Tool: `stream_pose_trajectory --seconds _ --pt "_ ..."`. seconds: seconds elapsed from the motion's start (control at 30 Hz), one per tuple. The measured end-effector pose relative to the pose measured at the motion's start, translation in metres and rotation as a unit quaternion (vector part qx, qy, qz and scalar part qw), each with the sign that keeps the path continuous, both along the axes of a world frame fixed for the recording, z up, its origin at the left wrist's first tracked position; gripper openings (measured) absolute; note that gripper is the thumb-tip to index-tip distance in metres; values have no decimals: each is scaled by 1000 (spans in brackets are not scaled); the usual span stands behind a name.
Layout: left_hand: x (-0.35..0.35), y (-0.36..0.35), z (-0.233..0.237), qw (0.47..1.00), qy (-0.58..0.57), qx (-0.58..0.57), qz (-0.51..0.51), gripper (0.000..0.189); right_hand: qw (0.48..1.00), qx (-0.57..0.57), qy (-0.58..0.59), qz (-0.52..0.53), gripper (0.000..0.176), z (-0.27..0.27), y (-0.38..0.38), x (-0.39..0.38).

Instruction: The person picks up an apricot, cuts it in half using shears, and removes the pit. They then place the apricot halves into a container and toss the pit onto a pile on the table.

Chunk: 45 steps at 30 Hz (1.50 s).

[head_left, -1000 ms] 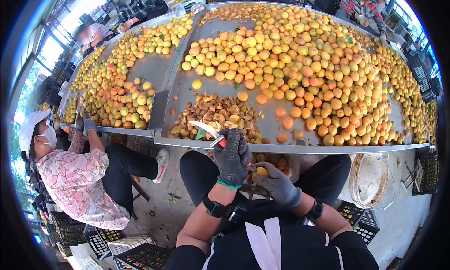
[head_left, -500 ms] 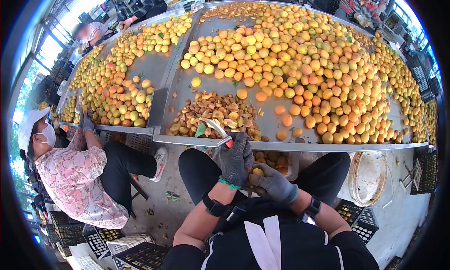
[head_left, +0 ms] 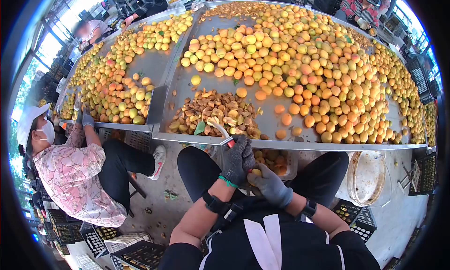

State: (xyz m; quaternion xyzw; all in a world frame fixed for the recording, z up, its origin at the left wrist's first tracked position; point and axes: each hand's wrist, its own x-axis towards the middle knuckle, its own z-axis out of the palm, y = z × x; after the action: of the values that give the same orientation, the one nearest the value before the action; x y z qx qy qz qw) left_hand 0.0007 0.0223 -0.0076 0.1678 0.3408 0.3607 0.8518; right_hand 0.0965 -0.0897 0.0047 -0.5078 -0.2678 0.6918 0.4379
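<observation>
My left hand [head_left: 237,161], in a dark grey knit glove, is wrapped round the red handle of a curved knife [head_left: 224,133], whose blade points up and left over the table's edge. Close on its right, my right hand [head_left: 272,185] in a smoother grey glove pinches a yellow apricot [head_left: 255,172] with a reddish spot. The two hands nearly touch above my lap. Just beyond the knife lies a heap of brownish cut apricot pieces [head_left: 213,111] with a green leaf [head_left: 200,127] on it.
Whole apricots [head_left: 300,64] cover much of the metal table [head_left: 290,145]. A crate of fruit [head_left: 291,163] sits under its edge, with a white bucket [head_left: 368,178] to the right. A masked co-worker [head_left: 75,167] sits left; other people work across the table.
Both my hands have shifted slightly, and a reddish spot now shows on the held apricot. The knife stays in my left hand. The view has moved a little.
</observation>
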Motion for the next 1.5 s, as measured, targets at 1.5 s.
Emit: stream_pose_trajectory --seconds 1.5 --pt "22 15 -10 706 343 619 -22 6 928 133 -342 63 31 -161 -47 100"
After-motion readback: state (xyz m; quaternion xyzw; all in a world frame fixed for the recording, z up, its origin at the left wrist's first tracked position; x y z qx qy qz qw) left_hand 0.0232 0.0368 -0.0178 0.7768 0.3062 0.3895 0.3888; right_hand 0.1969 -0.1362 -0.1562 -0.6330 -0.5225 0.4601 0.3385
